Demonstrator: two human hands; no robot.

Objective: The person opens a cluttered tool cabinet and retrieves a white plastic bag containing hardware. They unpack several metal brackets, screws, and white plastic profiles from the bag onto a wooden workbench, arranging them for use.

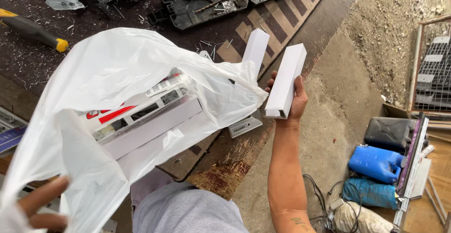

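My right hand [297, 102] grips a long white box [285, 81], held out over the edge of the workbench [277, 19]. A second white box [256, 49] lies on the bench just behind it. My left hand [41, 208], at the bottom left, holds up a large white plastic bag [108, 73]. The bag's mouth is open, and several more long white boxes [150, 120] show inside it.
An open black tool case [206, 0] with bits sits at the bench's far side. A yellow-and-black screwdriver [33, 31] lies at the left among metal shavings. On the concrete floor to the right stand a black can [389, 132], a blue can [376, 162] and a wire rack [434, 68].
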